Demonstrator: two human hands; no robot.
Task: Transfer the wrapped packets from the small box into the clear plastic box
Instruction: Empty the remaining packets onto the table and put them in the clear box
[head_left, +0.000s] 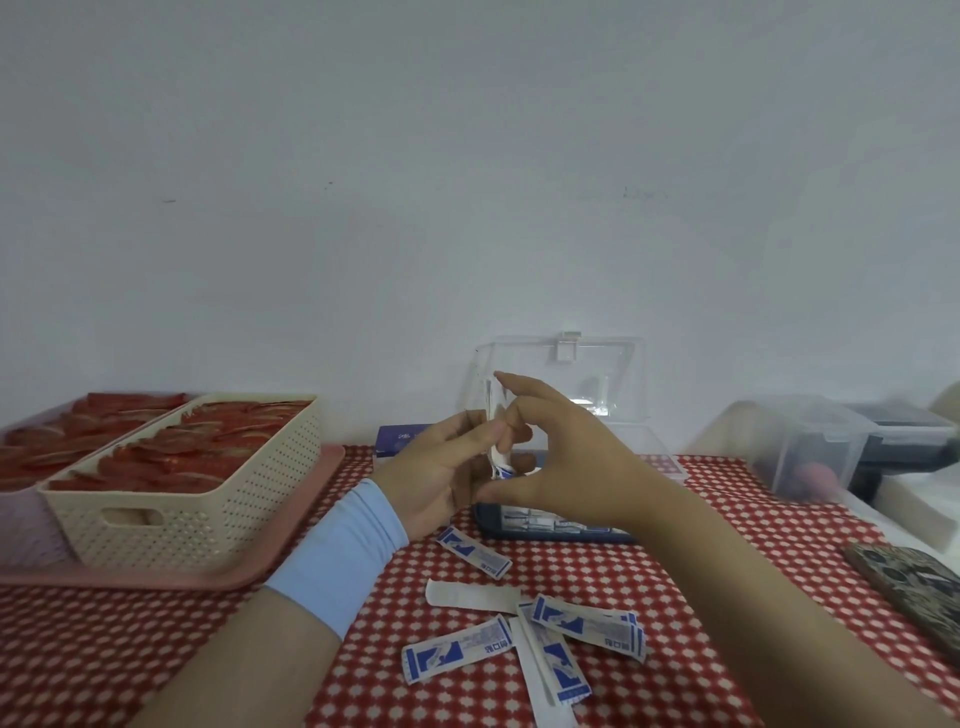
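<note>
Above small box, left hand pinching packet

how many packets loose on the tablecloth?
5 packets: one below the small box, one blank side up below that, three overlapping nearest the camera; a sixth may hide beneath.

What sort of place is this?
Probably a home or small-shop table used for sorting goods: a red checked tablecloth, a cream basket, and loose wrapped packets near a clear plastic box.
</note>
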